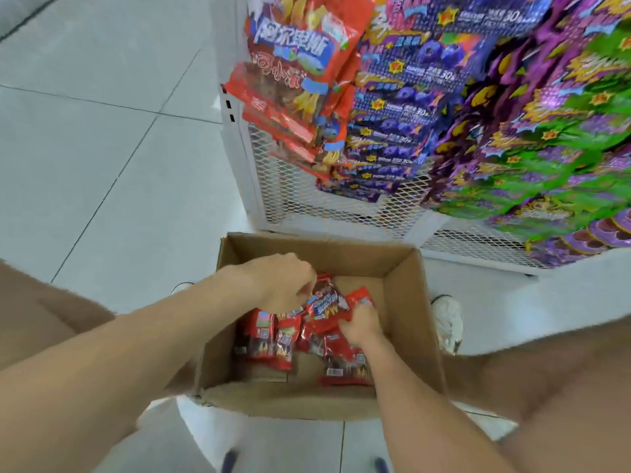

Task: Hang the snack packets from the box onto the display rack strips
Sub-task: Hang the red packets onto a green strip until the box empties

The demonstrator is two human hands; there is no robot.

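Inside the cardboard box (425, 302), red snack packets (269, 336) lie loose on its floor. The left hand (283, 281) pinches the top of a raised packet (326, 302) with curled fingers. The right hand (362, 327) grips a second packet (358, 298) beside it. Beyond the box stands the display rack (307, 196), hung full.

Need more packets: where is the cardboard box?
Head view, bottom centre: the cardboard box sits on the floor just in front of the white rack.

Pale grey tile floor (102, 148), thin dark grout lines. One white shoe (447, 322) on it at right; a second shoe (182, 287), mostly hidden, at left. Blue packets (409, 107) and purple-green packets (563, 158) hang overlapping, upper right.
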